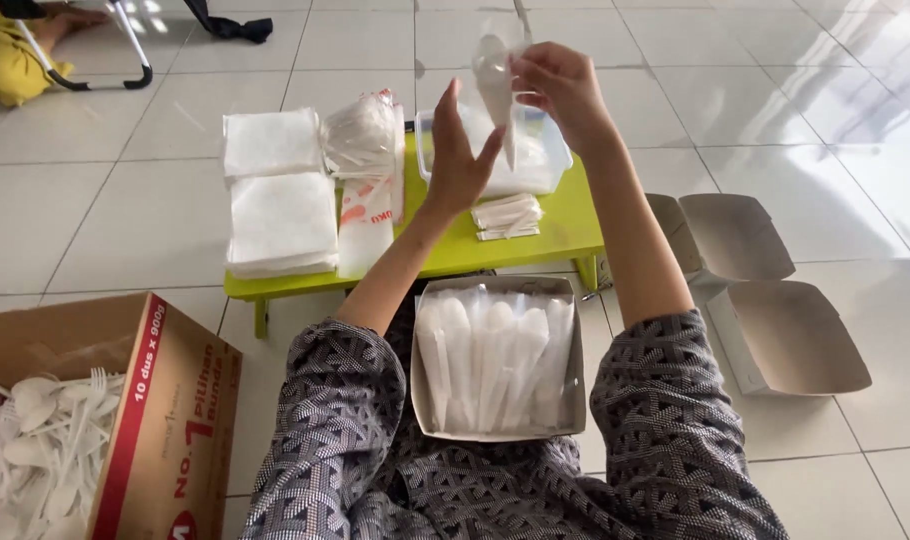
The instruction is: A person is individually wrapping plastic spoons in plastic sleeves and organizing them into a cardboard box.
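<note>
Both hands raised above lime-green low table (pixel 565 235), working clear plastic sleeve (pixel 495 85) holding white plastic spoon. Right hand (pixel 560 85) pinches sleeve's top edge, fingers curled. Left hand (pixel 457 160) upright, palm open, fingertips touching sleeve's lower part. Below wrists: grey cardboard tray (pixel 575 400) packed with glossy wrapped cutlery. Left of left hand: soft white napkin stacks (pixel 280 215). Beneath hands: translucent tub (pixel 560 160).
</note>
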